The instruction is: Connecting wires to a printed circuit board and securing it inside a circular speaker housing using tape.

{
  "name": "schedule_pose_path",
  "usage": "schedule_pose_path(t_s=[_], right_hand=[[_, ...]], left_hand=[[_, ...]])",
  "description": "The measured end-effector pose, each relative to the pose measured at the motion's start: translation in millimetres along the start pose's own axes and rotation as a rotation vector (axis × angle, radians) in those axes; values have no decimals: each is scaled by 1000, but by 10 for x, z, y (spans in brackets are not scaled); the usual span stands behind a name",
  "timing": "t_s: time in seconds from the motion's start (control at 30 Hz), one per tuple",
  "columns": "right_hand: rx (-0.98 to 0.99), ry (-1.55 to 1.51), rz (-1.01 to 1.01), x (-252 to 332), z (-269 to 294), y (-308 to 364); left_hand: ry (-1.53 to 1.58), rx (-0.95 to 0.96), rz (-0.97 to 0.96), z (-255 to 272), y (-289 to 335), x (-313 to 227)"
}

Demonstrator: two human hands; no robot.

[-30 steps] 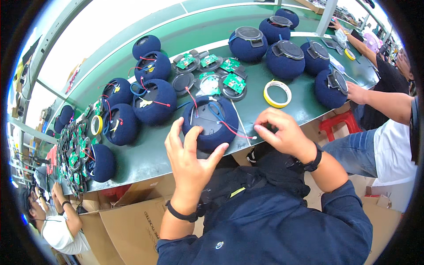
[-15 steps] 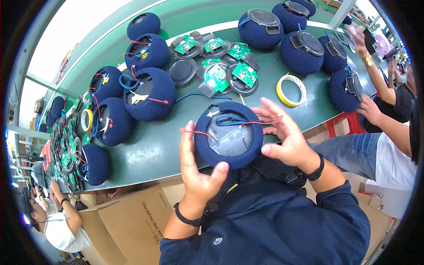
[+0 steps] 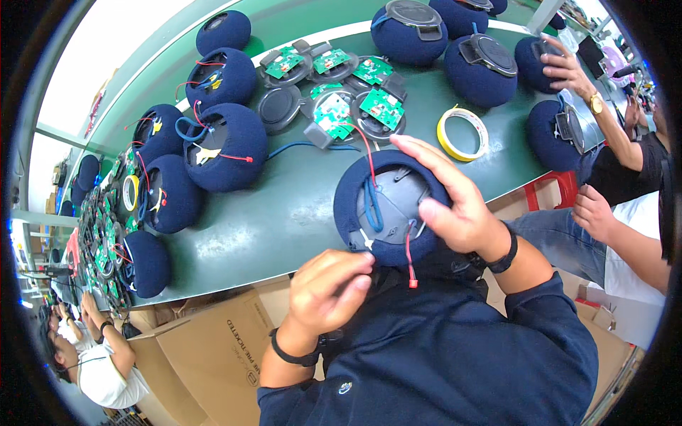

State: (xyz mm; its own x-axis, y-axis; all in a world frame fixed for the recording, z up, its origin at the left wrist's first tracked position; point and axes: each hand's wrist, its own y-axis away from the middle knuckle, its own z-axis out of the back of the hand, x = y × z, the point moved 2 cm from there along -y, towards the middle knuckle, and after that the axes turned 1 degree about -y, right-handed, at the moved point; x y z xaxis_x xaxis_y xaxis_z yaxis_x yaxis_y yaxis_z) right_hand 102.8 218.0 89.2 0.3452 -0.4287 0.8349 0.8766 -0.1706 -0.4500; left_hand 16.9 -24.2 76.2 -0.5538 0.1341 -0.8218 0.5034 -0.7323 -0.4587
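Note:
In front of me, a round navy fabric-covered speaker housing (image 3: 348, 192) is tilted with its open grey inside toward me. A blue cord loop lies in the opening, and two thin red wires stick out, one up and one down. My right hand (image 3: 458, 206) grips the right rim, thumb over the opening's edge and fingers along the outside. A small white tab (image 3: 367, 240) shows at the lower left of the opening. Just below it are the curled fingertips of my left hand (image 3: 330, 291), at the rim; what they pinch, if anything, is hidden.
Several similar housings (image 3: 227, 153) stand at the left. Round black covers with green circuit boards (image 3: 332, 117) lie at the back middle. A yellow tape roll (image 3: 463, 135) is to their right, near capped housings (image 3: 479, 74). Co-workers' hands (image 3: 568, 71) work at the right. A cardboard box (image 3: 206, 355) stands below.
The housing has turned, bringing its white tab to the lower left. My right hand has closed over its rim; my left fingers have curled in. A co-worker's hand has reached a housing at right.

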Motion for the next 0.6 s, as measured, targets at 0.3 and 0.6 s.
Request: schedule_pose_path(t_s=[0.3,0.6], right_hand=[[56,-162,35,-244,-16,11],[68,-296,29,-247,-74,53]], left_hand=[[-545,279,-20,172,-864,-471],[-234,-35,24,243,-832,121]])
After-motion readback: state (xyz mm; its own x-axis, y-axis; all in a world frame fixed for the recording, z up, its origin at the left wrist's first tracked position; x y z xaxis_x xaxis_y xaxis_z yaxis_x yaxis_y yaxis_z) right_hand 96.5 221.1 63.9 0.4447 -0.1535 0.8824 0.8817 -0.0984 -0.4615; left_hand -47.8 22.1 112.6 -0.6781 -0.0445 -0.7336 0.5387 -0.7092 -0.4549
